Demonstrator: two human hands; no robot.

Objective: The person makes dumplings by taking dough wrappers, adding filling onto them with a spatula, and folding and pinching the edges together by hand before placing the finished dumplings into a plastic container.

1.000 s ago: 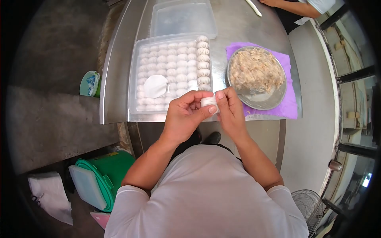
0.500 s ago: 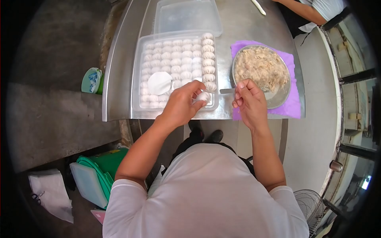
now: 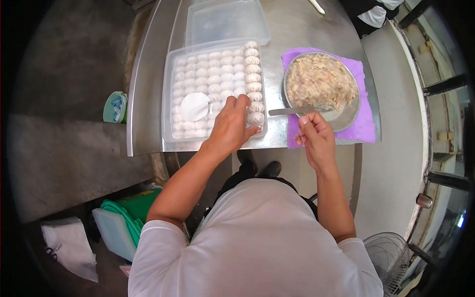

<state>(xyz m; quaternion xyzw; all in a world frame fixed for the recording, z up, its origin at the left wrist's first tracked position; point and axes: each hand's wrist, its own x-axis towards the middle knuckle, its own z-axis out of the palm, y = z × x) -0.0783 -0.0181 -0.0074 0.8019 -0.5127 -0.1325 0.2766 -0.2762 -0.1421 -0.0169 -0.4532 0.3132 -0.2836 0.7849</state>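
My left hand (image 3: 231,122) is over the right side of a clear plastic tray (image 3: 166,106), its thumb and fingers apart and empty. Beside its fingertips lies a pleated bun (image 3: 255,119), the nearest in the uncovered right-hand column. Rows of white buns (image 3: 201,72) show hazily through a translucent cover. On this cover lies a flat white round (image 3: 195,106), like a dough wrapper. My right hand (image 3: 316,136) is closed, fingertips together, just below a flat metal spatula (image 3: 283,112) lying across the bowl's rim; whether it pinches anything is hidden.
A metal bowl (image 3: 346,120) of pale minced filling (image 3: 324,81) stands on a purple cloth (image 3: 367,116). Behind the tray lies a clear plastic lid (image 3: 227,22). A white strip (image 3: 316,6) lies at the far edge, near another person (image 3: 373,15). A green bin (image 3: 110,108) stands left.
My left hand has let go of the bun, which now sits at the near end of the column. My right hand has moved lower, uncovering more of the spatula.
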